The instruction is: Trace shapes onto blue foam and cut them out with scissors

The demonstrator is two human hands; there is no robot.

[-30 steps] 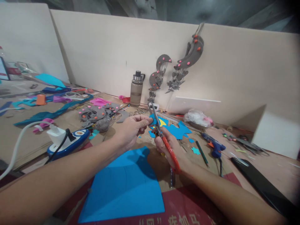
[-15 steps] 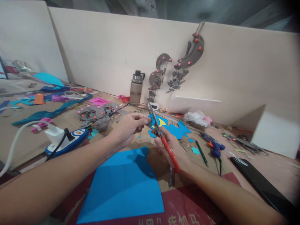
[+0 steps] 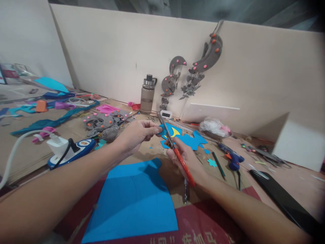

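Note:
Between thumb and fingers, my left hand (image 3: pixel 141 134) pinches a small blue piece (image 3: pixel 161 130), perhaps felt or foam sheet. Red-handled scissors (image 3: pixel 179 158) are gripped in my right hand (image 3: pixel 186 157), their blades pointing up and away beside that piece. Whether the blades are closed on it I cannot tell. Behind the scissors lie blue offcuts (image 3: pixel 191 139) and a yellow crescent shape (image 3: pixel 174 132). A large blue sheet (image 3: pixel 134 203) with faint drawn lines rests on the cardboard in front of me, below both hands.
A water bottle (image 3: pixel 147 96) stands by the white board. Grey moon-shaped hangings (image 3: pixel 210 57) hang there. At right are a green pencil (image 3: pixel 218 165), a blue glue gun (image 3: pixel 235 161) and a black phone (image 3: pixel 279 200). A power strip (image 3: pixel 72 152) with cables sits at left.
The small blue piece and my left hand have shifted slightly left against the scissors. My right hand is nearly where it was. The view has tilted very slightly.

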